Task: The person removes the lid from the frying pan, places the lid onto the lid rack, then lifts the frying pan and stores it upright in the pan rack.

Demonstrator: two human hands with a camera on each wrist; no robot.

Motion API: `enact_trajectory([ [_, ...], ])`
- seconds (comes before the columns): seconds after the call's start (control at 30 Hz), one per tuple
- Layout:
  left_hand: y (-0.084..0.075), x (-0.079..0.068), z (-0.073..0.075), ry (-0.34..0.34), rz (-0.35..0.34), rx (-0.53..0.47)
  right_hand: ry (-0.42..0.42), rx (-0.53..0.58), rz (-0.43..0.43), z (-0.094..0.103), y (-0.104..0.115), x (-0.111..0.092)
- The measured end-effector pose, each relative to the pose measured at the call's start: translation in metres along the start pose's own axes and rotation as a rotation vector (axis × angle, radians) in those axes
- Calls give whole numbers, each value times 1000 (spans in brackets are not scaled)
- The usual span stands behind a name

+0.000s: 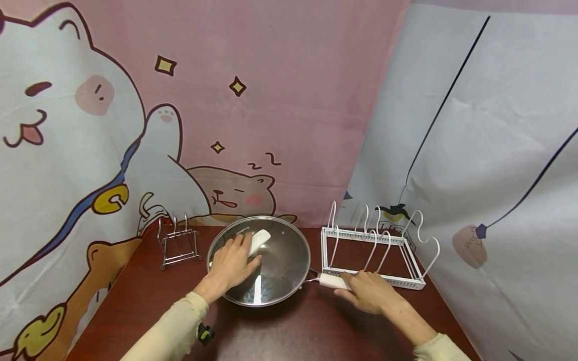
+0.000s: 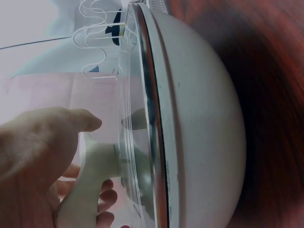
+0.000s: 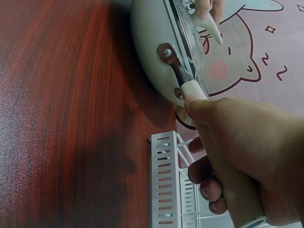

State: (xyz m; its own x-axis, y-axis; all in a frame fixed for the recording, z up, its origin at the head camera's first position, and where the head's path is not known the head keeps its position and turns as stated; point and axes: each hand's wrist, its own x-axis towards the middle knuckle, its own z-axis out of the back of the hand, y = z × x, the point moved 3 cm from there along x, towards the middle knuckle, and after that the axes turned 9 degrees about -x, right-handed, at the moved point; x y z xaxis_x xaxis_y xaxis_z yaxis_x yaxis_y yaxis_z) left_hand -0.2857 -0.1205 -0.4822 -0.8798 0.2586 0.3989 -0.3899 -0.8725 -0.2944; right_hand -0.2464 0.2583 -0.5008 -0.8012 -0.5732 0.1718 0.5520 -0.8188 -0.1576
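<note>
A white wok (image 2: pixel 204 118) stands on the red-brown table, covered by a glass lid (image 1: pixel 282 263) with a metal rim. My left hand (image 1: pixel 231 263) holds the lid's white handle (image 1: pixel 260 239); in the left wrist view its fingertips (image 2: pixel 107 197) curl beneath that handle. On the right, my right hand (image 1: pixel 370 292) grips the wok's long cream handle (image 1: pixel 333 281). The thumb lies along the handle near its metal bracket (image 3: pixel 176 64) in the right wrist view, and the other fingers wrap underneath. The lid sits on the wok's rim.
A white rack (image 1: pixel 375 273) with wavy upright dividers stands right of the wok, just beyond my right hand. At the left back is a small metal rack (image 1: pixel 180 258). A small black object (image 1: pixel 205 333) shows beside my left sleeve. Printed cloth (image 1: pixel 289 100) hangs behind the table.
</note>
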Motion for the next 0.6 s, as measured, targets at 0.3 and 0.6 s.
enact_trajectory([
  [0.3,0,0,-2,41,51,-8,9,1,-3,-1,0,0],
  [0.6,1,-1,-3,37,77,-23,1,-7,1,-1,0,-1],
])
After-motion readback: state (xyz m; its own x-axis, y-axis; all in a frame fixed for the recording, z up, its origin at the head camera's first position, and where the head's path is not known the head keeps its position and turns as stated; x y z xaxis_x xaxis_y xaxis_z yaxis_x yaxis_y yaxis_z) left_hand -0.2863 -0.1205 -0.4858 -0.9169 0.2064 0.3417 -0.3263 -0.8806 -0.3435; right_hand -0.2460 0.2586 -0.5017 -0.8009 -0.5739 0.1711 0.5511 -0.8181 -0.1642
